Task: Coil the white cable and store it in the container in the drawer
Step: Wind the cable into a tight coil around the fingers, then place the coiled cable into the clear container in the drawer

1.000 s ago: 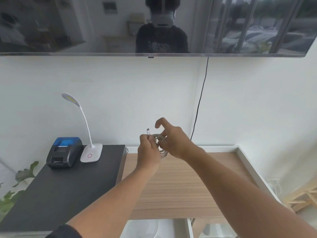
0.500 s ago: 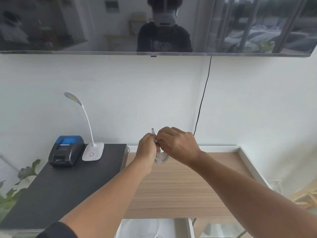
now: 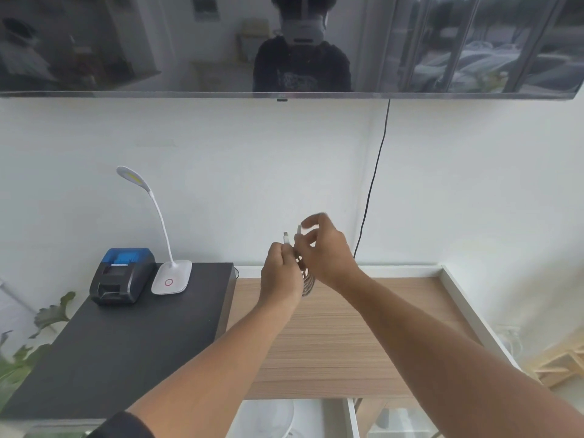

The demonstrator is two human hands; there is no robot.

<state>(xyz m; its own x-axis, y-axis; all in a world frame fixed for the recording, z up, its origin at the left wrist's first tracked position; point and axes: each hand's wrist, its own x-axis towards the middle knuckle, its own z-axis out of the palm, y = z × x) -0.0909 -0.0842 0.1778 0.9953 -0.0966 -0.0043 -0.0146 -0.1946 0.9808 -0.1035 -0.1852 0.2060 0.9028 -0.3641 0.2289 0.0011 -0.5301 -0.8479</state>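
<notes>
The white cable [image 3: 308,281] is wound into several loops that hang between my two hands, above the wooden counter [image 3: 331,336]. My left hand [image 3: 279,273] is shut on the coil, and one plug end sticks up above its fingers. My right hand [image 3: 325,251] pinches the other cable end with thumb and forefinger, just right of the first plug, its other fingers lifted. At the bottom edge the open drawer [image 3: 349,418] shows a white interior with a round white container [image 3: 268,418], mostly cut off by the frame.
A black cabinet top [image 3: 120,339] on the left carries a small black and blue printer [image 3: 121,276] and a white desk lamp [image 3: 170,273]. A black cord [image 3: 371,184] hangs down the wall from the screen [image 3: 284,42] above. Plant leaves [image 3: 28,346] show at far left.
My right hand has lifted off the coil and opened its fingers, now pinching the second cable end beside the first. Half a second ago it was folded over the coil. The left hand stayed put.
</notes>
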